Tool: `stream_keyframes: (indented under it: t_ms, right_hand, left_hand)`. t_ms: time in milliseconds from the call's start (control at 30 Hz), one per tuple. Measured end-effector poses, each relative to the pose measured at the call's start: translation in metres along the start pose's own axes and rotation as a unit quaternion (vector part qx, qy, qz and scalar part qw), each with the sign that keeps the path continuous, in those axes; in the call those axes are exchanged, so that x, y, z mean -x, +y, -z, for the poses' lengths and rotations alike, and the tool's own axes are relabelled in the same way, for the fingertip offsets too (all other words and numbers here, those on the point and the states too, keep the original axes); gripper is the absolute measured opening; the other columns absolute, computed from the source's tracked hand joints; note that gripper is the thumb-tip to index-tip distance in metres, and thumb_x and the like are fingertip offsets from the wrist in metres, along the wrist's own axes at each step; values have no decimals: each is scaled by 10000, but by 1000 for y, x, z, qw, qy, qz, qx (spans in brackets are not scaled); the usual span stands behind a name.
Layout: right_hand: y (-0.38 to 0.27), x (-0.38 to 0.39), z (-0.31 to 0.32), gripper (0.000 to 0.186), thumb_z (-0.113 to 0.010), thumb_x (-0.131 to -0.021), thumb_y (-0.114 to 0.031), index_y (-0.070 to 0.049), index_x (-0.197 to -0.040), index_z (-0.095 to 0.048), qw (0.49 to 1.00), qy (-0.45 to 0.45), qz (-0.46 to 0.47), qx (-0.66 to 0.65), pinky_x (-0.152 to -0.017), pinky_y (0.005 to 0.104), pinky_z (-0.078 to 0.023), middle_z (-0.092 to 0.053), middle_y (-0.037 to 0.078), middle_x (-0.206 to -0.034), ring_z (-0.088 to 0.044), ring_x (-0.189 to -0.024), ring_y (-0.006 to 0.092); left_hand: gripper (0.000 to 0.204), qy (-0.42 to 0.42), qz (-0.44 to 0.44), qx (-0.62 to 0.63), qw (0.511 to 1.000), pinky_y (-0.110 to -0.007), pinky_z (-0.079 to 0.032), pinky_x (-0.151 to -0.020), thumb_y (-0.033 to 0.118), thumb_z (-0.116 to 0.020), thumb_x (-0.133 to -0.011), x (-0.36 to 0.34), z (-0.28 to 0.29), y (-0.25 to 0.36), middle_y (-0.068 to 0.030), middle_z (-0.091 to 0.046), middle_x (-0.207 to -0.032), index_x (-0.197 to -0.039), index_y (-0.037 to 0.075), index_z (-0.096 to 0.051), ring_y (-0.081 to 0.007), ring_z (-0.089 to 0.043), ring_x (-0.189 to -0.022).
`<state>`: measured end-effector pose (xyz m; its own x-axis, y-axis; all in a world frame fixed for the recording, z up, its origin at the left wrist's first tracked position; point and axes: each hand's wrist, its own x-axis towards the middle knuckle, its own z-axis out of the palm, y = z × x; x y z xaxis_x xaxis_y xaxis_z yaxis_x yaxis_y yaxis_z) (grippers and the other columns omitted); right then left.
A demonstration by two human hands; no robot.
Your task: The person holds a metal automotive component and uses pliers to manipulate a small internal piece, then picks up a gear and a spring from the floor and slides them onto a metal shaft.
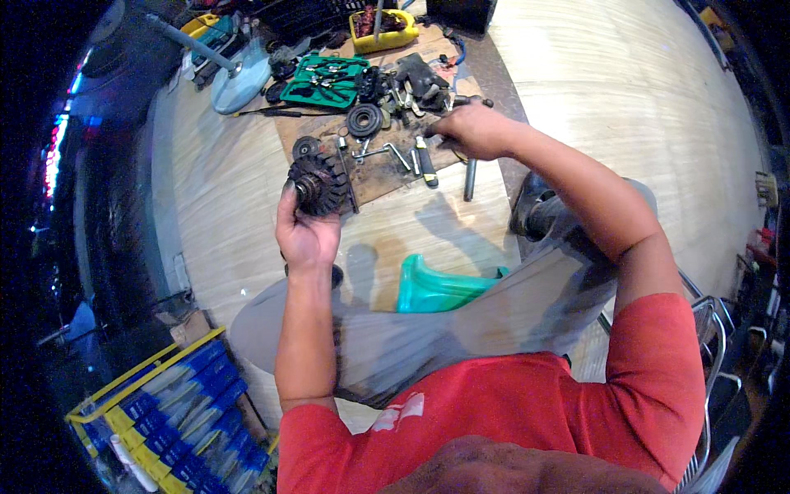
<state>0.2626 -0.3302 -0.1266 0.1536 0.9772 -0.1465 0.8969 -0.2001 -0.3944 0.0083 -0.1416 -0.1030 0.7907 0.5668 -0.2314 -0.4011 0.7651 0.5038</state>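
My left hand (309,243) is closed on a black finned fan wheel (327,185) with a metal hub, held upright over the front of a stained board (378,188). My right hand (481,132) is over the board's right side with its fingers curled down among tools; what they hold, if anything, I cannot make out. Near it lie a yellow-and-black handled tool (425,165), bent metal wrenches (398,158) and a metal tube (469,183). A black ring part (363,121) and a smaller round part (305,146) lie farther left.
A green tool case (325,82), dark rags (420,78) and a yellow container (387,37) sit at the back, beside a round pale stand base (239,82). A green plastic part (436,284) lies between my legs. Blue-and-yellow bins (173,395) stand at lower left, metal chair tubing (712,346) at right.
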Motion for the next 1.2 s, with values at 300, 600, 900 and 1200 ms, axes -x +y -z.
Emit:
stream_keyframes:
  t_ms: [300,600,900,1200]
  right_hand:
    - [-70,-4,-23,531,-654,-831,-284,7,-1240,-479,950,-28,130,-283,-794,405,-483,-619,221,-980,-617,-933,328]
    - [-48,-11,-5,282,-509,-942,-276,-5,-945,-587,946,-2,97,-310,-694,386,-451,-590,164,-776,-569,-735,268]
    - [-1,14,39,242,-532,-929,-248,-6,-931,-546,989,40,49,-132,-695,442,-422,-570,227,-817,-556,-772,388]
    - [39,34,52,195,-576,-892,-210,-28,-948,-616,998,37,-40,-26,-701,399,-457,-613,189,-815,-590,-756,328]
  left_hand:
    - [492,-65,22,-105,992,-391,-443,-976,88,-529,-842,13,-12,-36,-130,-564,-1178,-1310,-9,-415,-250,-565,-1082]
    - [424,-7,21,-41,999,-484,-355,-1050,234,-497,-887,9,0,-8,-157,-570,-1237,-1226,-20,-526,-324,-523,-1163]
    - [457,-50,-15,43,998,-478,-383,-1025,292,-513,-896,6,0,37,-181,-548,-1248,-1227,-23,-512,-334,-519,-1162]
    - [509,-28,-73,59,995,-475,-380,-1034,245,-586,-832,4,5,63,-213,-519,-1275,-1232,-52,-481,-352,-513,-1156]
